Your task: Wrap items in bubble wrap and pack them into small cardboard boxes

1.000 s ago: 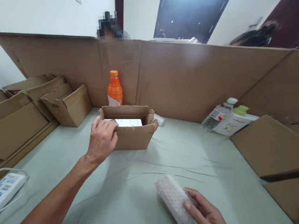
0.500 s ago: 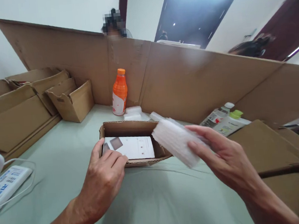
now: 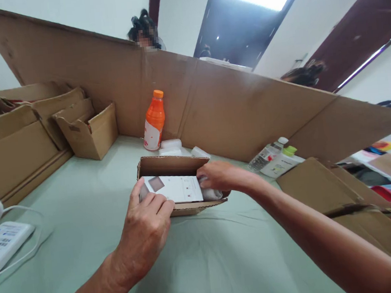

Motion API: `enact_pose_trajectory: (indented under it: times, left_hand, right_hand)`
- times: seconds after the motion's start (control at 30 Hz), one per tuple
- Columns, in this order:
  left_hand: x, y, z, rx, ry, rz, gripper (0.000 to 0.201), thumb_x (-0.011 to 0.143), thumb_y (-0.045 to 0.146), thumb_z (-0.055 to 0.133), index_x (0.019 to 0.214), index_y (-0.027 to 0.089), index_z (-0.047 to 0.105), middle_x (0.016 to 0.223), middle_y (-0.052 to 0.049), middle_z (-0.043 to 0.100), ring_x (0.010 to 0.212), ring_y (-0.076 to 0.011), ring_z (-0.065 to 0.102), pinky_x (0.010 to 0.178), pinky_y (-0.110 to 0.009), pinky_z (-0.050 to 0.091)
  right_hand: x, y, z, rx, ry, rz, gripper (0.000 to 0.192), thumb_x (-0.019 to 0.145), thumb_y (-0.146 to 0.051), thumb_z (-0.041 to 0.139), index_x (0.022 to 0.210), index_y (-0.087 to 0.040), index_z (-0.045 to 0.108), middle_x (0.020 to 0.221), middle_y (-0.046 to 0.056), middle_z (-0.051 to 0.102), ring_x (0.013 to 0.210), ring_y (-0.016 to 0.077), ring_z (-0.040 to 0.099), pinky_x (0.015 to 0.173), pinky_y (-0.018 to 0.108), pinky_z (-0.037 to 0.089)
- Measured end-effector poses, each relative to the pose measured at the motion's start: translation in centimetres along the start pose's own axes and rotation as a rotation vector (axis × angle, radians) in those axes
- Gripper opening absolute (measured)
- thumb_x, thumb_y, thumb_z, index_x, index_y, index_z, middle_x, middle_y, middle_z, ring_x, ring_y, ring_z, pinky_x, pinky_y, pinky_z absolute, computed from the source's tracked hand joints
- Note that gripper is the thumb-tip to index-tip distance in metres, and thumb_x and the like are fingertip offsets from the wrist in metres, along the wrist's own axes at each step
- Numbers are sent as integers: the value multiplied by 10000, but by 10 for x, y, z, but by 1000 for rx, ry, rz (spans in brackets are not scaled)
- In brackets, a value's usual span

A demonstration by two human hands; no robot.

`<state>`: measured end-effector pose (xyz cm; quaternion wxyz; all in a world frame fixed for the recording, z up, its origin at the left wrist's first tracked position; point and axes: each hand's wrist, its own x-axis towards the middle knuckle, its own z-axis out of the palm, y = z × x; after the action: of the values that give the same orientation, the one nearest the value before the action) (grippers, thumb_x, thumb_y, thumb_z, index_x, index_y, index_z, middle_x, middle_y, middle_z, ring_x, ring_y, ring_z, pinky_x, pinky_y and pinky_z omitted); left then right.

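A small open cardboard box (image 3: 169, 164) sits mid-table on the pale green cloth. A white printed carton (image 3: 173, 188) lies flat inside it. My left hand (image 3: 146, 229) grips the box's near left corner, thumb on the carton's edge. My right hand (image 3: 219, 176) reaches into the box's right end, fingers closed on a bubble-wrapped bundle (image 3: 211, 193) that is wedged beside the carton. Most of the bundle is hidden under the hand.
An orange drink bottle (image 3: 153, 120) and small white items (image 3: 170, 145) stand behind the box against a tall cardboard partition (image 3: 233, 110). Open cardboard boxes (image 3: 86, 131) are stacked at left, flat cardboard (image 3: 317, 185) and bottles (image 3: 272, 155) at right, a white power strip (image 3: 0, 241) near left. A person sits beyond the partition.
My right hand lifted the bubble-wrapped bundle from the near table, carried it over the box and pushed it down into the right end. My left hand pulled the box closer.
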<state>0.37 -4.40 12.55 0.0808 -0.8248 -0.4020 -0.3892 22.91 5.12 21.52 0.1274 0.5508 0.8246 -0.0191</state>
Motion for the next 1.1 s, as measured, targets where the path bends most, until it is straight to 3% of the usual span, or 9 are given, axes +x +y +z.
enact_pose_trajectory:
  times: [0.07,0.17,0.57,0.67,0.77,0.83,0.9,1.0,1.1]
  left_hand:
    - [1,-1,1,-3,4,2,215,874,30,504,833,155,674,758,-22,646,735,-183,578,1169,-598,326]
    - [2,-3,3,3,5,15,226,873,16,508,831,152,684,752,-19,648,731,-182,582,1171,-594,325]
    - [3,-3,2,33,-31,32,180,876,32,532,846,147,667,779,-25,653,749,-200,602,1135,-611,358]
    - [4,-2,0,1,10,32,155,888,48,559,954,146,659,887,-54,684,909,-242,647,1125,-612,379]
    - [-6,-5,-6,-56,184,-6,339,878,78,620,1207,159,605,1177,-119,664,1226,-313,582,1141,-599,383]
    - [-23,-11,-8,-96,273,-135,457,880,127,644,1321,212,557,1295,-119,614,1301,-316,541,1156,-585,381]
    - [-44,-18,-5,-173,261,-377,495,896,230,649,1375,276,532,1346,-96,591,1292,-313,552,1147,-583,400]
    - [-76,-29,11,-450,141,-780,658,886,432,646,1489,339,399,1491,-97,494,1277,-342,569,1051,-602,494]
    - [-89,-35,28,-707,6,-985,818,836,528,670,1537,363,281,1606,-100,352,1332,-350,529,992,-558,551]
  right_hand:
    - [4,-1,0,6,-124,-1,175,764,-183,683,920,-200,762,847,55,761,762,212,692,552,243,375]
    - [2,3,-2,35,-142,12,278,812,-157,595,1043,-180,748,945,73,762,813,205,690,633,256,419]
    - [4,-9,7,32,-103,46,209,816,-103,557,827,-157,759,838,106,759,724,195,654,575,259,376]
    - [-16,-5,2,118,12,39,240,827,-108,542,907,-179,758,855,76,760,740,181,654,608,254,400]
    - [-54,12,11,373,359,86,252,865,-176,522,971,-211,747,885,28,759,754,164,652,667,254,450]
    - [-83,26,32,533,574,170,232,900,-276,526,964,-215,740,911,29,761,784,175,661,686,270,479]
    - [-106,36,65,657,648,251,251,903,-369,551,975,-206,727,928,54,763,813,197,675,696,296,504]
    - [-114,30,119,849,530,249,379,852,-407,609,1168,-203,662,1068,89,748,854,211,691,706,325,536]
    - [-91,4,152,909,415,190,541,805,-379,668,1301,-196,552,1205,117,696,948,228,684,750,341,539]
